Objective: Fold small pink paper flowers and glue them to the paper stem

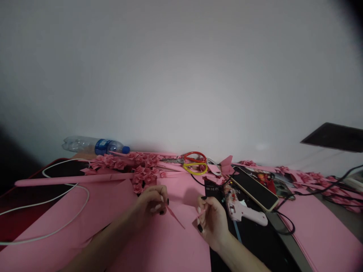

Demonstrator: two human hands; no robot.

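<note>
My left hand (151, 206) is closed in a pinch, its fingertips on a narrow, pointed piece of pink paper (176, 218). A little to the right, my right hand (214, 223) is turned partly palm-up and pinches a small folded bit of pink paper (199, 215). Whether the two bits join is hard to tell against the large pink sheet (170, 249) below. Just beyond my left hand lies a cluster of pink paper roses (144, 173). A pink glue gun (245, 212) rests beside my right hand.
Scissors (195, 162) with red and yellow handles lie by the wall. A plastic bottle (96, 145) is on its side at the back left. To the right are a phone (253, 187), a black cable (290, 226) and stacked pink sheets (323, 230). A white cable (85, 204) loops at left.
</note>
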